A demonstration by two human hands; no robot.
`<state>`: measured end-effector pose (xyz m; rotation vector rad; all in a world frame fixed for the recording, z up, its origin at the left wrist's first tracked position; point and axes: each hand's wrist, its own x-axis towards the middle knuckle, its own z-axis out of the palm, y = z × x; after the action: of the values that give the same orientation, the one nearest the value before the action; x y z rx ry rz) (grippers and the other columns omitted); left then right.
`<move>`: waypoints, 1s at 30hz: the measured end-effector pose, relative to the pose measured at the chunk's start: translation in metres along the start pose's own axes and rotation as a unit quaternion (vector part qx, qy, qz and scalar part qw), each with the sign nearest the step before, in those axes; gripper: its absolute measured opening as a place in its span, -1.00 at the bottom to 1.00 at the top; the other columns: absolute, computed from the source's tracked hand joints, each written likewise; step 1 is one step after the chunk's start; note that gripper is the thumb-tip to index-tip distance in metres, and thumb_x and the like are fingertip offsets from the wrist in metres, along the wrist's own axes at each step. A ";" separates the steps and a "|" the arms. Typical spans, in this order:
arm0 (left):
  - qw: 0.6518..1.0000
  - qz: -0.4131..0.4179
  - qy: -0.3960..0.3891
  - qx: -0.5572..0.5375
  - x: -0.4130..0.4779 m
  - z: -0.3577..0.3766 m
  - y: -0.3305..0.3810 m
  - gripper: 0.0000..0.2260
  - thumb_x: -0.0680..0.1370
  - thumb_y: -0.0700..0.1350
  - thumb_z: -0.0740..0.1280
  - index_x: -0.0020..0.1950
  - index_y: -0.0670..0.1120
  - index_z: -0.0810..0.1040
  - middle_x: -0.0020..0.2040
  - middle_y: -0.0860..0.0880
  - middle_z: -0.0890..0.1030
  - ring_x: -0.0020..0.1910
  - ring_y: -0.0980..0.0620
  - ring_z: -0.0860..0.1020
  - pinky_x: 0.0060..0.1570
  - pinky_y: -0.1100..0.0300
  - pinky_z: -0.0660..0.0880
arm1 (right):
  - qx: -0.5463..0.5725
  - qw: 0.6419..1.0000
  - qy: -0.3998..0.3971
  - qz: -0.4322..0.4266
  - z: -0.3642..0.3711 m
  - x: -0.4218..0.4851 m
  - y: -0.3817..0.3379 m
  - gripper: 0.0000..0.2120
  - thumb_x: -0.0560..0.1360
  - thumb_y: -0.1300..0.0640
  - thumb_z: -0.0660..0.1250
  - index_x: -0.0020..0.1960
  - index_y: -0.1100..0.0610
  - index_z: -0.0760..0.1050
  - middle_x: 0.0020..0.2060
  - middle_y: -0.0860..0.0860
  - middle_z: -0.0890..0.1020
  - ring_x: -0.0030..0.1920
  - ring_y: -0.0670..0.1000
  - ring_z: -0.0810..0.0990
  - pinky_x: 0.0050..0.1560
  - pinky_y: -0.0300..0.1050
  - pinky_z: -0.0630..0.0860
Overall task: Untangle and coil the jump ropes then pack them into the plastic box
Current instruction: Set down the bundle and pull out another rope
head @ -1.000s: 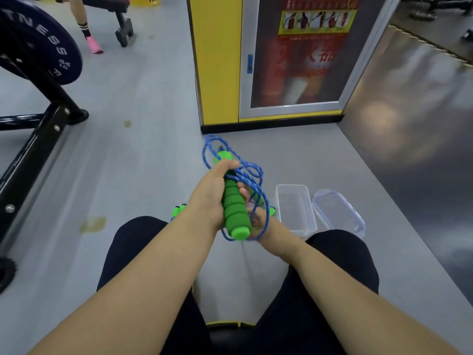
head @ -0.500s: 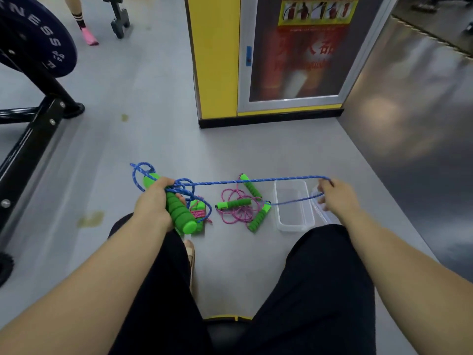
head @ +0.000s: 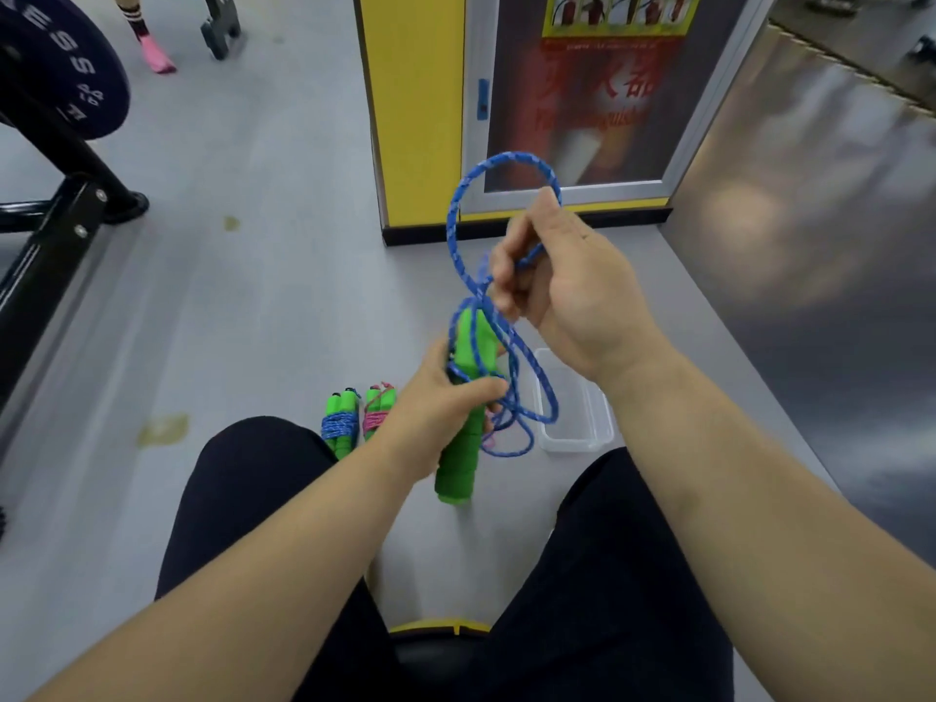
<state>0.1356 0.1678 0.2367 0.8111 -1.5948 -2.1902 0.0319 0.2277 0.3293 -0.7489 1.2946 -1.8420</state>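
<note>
My left hand [head: 440,412] grips the green foam handles [head: 458,463] of a blue jump rope, held upright above the floor between my knees. My right hand [head: 562,281] pinches the blue rope [head: 458,215] above the handles, with a loop standing up over my fingers and more loops hanging down beside the handles. The clear plastic box [head: 577,438] sits on the floor just right of the handles, partly behind the hanging rope. Two coiled ropes lie on the floor to the left: one wound in blue [head: 338,423], one in pink [head: 376,412].
A yellow cabinet with a glass door [head: 420,119] stands straight ahead. A black weight rack and plate [head: 55,93] fill the left side. Another person's pink-socked foot [head: 157,55] is far back left. I sit with both knees apart on grey floor.
My right hand came back from the far right and rose above the handles, bringing the stretched blue rope in as a loop. My left hand moved from the left to the centre.
</note>
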 end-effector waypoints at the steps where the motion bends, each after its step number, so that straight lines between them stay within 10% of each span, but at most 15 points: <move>1: 0.999 0.011 -0.023 0.043 0.000 0.002 0.001 -0.62 0.42 -0.28 0.43 0.11 0.08 0.46 -0.11 -0.05 0.62 -0.28 -0.03 0.58 -0.29 0.14 0.56 | 0.022 1.000 -0.007 -0.005 0.002 0.002 -0.003 -0.61 0.64 0.03 -0.01 -0.26 0.18 0.34 -0.48 0.03 0.49 -0.50 0.00 0.42 -0.45 -0.23 0.39; 4: 0.995 0.019 0.008 0.097 0.004 0.007 0.007 -0.66 0.32 -0.11 0.46 0.07 0.05 0.51 -0.07 -0.10 0.67 -0.12 -0.15 0.64 -0.05 -0.02 0.60 | 0.088 0.996 -0.004 -0.024 0.002 0.006 -0.007 -0.60 0.64 0.02 -0.03 -0.24 0.20 0.37 -0.44 0.04 0.53 -0.41 0.02 0.47 -0.38 -0.20 0.48; 10: 0.982 0.062 0.157 0.084 0.020 -0.006 0.027 -0.82 0.47 -0.28 0.33 -0.08 -0.02 0.43 -0.28 -0.03 0.54 -0.42 0.14 0.54 -0.43 0.32 0.47 | 0.066 0.989 0.130 0.013 -0.037 0.003 0.022 -0.81 0.63 0.12 0.07 0.04 0.07 0.46 -0.06 -0.02 0.58 -0.28 -0.03 0.58 -0.28 -0.21 0.50; 13: 0.986 0.052 0.156 0.038 0.024 -0.010 0.033 -0.82 0.50 -0.31 0.29 -0.10 -0.04 0.40 -0.28 -0.09 0.52 -0.42 0.02 0.54 -0.38 0.19 0.52 | -0.114 0.966 0.194 0.126 -0.059 -0.007 0.071 -0.80 0.59 0.27 0.07 0.05 0.04 0.42 0.09 0.04 0.53 -0.20 0.01 0.56 -0.27 -0.18 0.49; 18: 0.981 -0.005 0.170 -0.093 0.029 0.001 0.036 -0.88 0.54 -0.29 0.24 -0.13 -0.13 0.35 -0.37 -0.13 0.48 -0.57 0.04 0.46 -0.55 0.28 0.45 | -0.398 0.837 -0.157 0.341 -0.062 -0.040 0.141 -0.49 0.48 0.30 0.27 0.40 0.10 0.29 0.30 0.01 0.42 -0.04 0.02 0.50 -0.19 -0.23 0.48; 22: 0.962 -0.057 0.177 -0.201 0.035 -0.003 0.039 -0.93 0.55 -0.22 0.24 -0.12 -0.18 0.39 -0.55 -0.06 0.50 -0.63 0.03 0.46 -0.56 0.28 0.45 | -0.439 0.794 -0.238 0.345 -0.049 -0.048 0.159 -0.77 0.58 0.04 0.17 0.11 0.10 0.53 0.04 0.02 0.60 -0.03 -0.04 0.50 -0.22 -0.40 0.40; 24: 0.951 -0.067 0.208 -0.217 0.038 -0.016 0.039 -0.91 0.54 -0.22 0.27 -0.15 -0.16 0.40 -0.56 -0.06 0.51 -0.62 0.03 0.48 -0.56 0.27 0.46 | -0.469 0.789 -0.198 0.343 -0.058 -0.043 0.157 -0.61 0.63 0.01 0.03 -0.02 0.17 0.58 -0.03 0.10 0.65 -0.04 -0.01 0.53 -0.12 -0.38 0.40; 30: 0.962 -0.154 0.217 -0.056 0.037 -0.046 0.007 -0.77 0.53 -0.02 0.36 -0.23 -0.13 0.47 -0.46 -0.08 0.50 -0.57 0.01 0.49 -0.49 0.20 0.51 | -0.116 0.921 0.088 0.362 -0.075 -0.021 0.125 -0.61 0.62 -0.04 0.05 -0.29 0.14 0.34 -0.64 0.00 0.38 -0.55 0.01 0.47 -0.10 0.11 0.57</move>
<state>0.1338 0.1100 0.2234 1.4660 -1.1808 -2.0761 0.0135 0.2573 0.1860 -0.1577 1.6441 -1.1806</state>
